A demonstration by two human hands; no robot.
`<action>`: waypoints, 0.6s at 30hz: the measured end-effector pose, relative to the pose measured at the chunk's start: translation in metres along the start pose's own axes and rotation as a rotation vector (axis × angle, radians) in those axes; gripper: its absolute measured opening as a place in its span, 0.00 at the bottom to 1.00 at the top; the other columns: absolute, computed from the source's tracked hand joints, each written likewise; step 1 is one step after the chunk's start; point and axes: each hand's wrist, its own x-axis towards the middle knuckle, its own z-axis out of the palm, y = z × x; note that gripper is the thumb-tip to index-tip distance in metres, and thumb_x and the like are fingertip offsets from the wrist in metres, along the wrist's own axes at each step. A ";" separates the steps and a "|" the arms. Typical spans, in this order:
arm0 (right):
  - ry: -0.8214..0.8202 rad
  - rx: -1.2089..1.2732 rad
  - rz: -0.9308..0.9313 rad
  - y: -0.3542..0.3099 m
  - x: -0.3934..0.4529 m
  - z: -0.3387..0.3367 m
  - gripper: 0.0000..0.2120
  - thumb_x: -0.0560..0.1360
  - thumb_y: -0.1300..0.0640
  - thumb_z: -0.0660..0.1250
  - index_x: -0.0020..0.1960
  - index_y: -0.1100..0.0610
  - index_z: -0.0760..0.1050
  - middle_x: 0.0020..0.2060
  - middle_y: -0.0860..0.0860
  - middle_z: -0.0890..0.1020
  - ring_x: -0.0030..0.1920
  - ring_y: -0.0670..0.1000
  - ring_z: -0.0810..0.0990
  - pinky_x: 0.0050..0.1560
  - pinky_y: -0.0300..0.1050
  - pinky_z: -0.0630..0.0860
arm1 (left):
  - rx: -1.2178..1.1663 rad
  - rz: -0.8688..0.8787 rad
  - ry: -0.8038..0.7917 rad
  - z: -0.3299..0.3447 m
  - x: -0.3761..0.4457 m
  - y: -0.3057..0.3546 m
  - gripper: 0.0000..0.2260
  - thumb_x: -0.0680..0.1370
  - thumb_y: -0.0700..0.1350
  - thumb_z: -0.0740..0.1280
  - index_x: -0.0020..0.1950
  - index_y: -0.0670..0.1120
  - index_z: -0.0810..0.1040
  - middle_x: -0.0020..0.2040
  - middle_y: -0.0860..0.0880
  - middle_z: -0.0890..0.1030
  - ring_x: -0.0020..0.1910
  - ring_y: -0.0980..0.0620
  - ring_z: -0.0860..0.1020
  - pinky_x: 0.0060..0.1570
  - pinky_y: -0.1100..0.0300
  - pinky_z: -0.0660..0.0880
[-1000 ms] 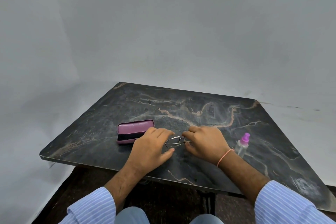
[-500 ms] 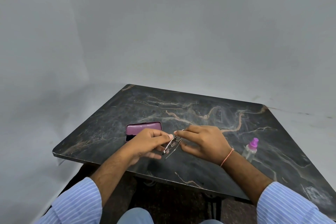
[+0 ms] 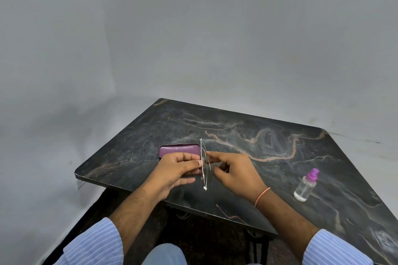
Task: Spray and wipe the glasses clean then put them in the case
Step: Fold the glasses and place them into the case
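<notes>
The left hand (image 3: 176, 168) pinches the glasses (image 3: 204, 164) between thumb and fingertips, its other fingers loosely curled. The thin wire frame stands on edge above the table (image 3: 247, 135), seen almost end-on, so the lenses are hard to make out. The right hand (image 3: 234, 170) is half open just right of the glasses, its forefinger and thumb at the frame; whether they grip it cannot be told. The purple case (image 3: 178, 149) lies on the table just behind the left hand. The spray bottle (image 3: 305, 185), with a purple cap, stands upright well to the right of the glasses.
</notes>
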 end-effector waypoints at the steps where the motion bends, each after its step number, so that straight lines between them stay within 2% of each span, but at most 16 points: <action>1: -0.024 0.076 0.052 -0.003 0.001 0.002 0.23 0.75 0.58 0.68 0.66 0.39 0.82 0.43 0.43 0.90 0.33 0.41 0.84 0.42 0.34 0.80 | -0.008 0.011 0.035 0.000 0.000 -0.001 0.07 0.78 0.42 0.80 0.55 0.45 0.89 0.49 0.45 0.92 0.49 0.53 0.89 0.51 0.56 0.86; 3: -0.050 0.206 0.131 -0.008 0.005 0.006 0.20 0.74 0.53 0.67 0.61 0.34 0.83 0.46 0.42 0.90 0.38 0.50 0.89 0.49 0.48 0.86 | -0.009 0.042 0.102 0.001 -0.002 -0.003 0.04 0.78 0.41 0.80 0.52 0.46 0.90 0.48 0.46 0.91 0.47 0.54 0.89 0.50 0.57 0.86; 4: -0.060 0.251 0.161 -0.010 0.007 0.008 0.17 0.74 0.50 0.70 0.60 0.36 0.84 0.47 0.41 0.90 0.41 0.50 0.89 0.52 0.51 0.86 | 0.004 0.061 0.132 0.001 -0.002 -0.003 0.03 0.78 0.42 0.80 0.51 0.48 0.90 0.47 0.47 0.92 0.47 0.55 0.88 0.50 0.57 0.85; 5: -0.065 0.273 0.178 -0.012 0.010 0.009 0.15 0.75 0.48 0.74 0.62 0.40 0.85 0.48 0.40 0.90 0.43 0.48 0.90 0.54 0.50 0.86 | 0.023 0.080 0.156 0.000 -0.003 -0.004 0.03 0.78 0.42 0.80 0.50 0.49 0.90 0.45 0.49 0.92 0.47 0.55 0.88 0.49 0.58 0.84; 7: -0.051 0.266 0.185 -0.017 0.015 0.011 0.19 0.73 0.46 0.80 0.63 0.45 0.86 0.48 0.38 0.90 0.46 0.44 0.89 0.55 0.45 0.85 | 0.053 0.121 0.183 -0.001 -0.003 -0.003 0.02 0.78 0.43 0.79 0.49 0.50 0.90 0.42 0.53 0.91 0.46 0.58 0.88 0.46 0.61 0.81; 10: -0.039 0.324 0.199 -0.025 0.021 0.010 0.17 0.72 0.51 0.82 0.60 0.47 0.87 0.47 0.41 0.90 0.47 0.44 0.90 0.54 0.42 0.85 | 0.062 0.195 0.178 -0.003 -0.005 0.001 0.04 0.79 0.41 0.79 0.50 0.49 0.90 0.40 0.54 0.91 0.40 0.65 0.87 0.41 0.68 0.78; 13: -0.044 0.457 0.236 -0.027 0.028 0.010 0.14 0.75 0.60 0.80 0.59 0.52 0.87 0.46 0.46 0.91 0.45 0.43 0.90 0.47 0.36 0.84 | 0.059 0.274 0.135 -0.009 -0.008 0.004 0.07 0.79 0.35 0.77 0.54 0.45 0.90 0.41 0.53 0.91 0.40 0.64 0.88 0.38 0.73 0.79; 15: -0.041 0.508 0.272 -0.029 0.033 0.011 0.12 0.75 0.62 0.79 0.59 0.55 0.87 0.46 0.50 0.91 0.42 0.43 0.88 0.40 0.33 0.80 | 0.090 0.321 0.124 -0.016 -0.009 0.005 0.09 0.80 0.34 0.76 0.57 0.43 0.90 0.45 0.52 0.92 0.47 0.59 0.90 0.44 0.70 0.82; 18: -0.061 0.597 0.368 -0.026 0.041 0.013 0.10 0.77 0.61 0.78 0.58 0.56 0.87 0.48 0.60 0.89 0.41 0.52 0.84 0.32 0.37 0.78 | 0.229 0.389 0.183 -0.032 -0.003 0.001 0.08 0.80 0.38 0.78 0.56 0.48 0.91 0.48 0.52 0.92 0.51 0.55 0.90 0.55 0.61 0.86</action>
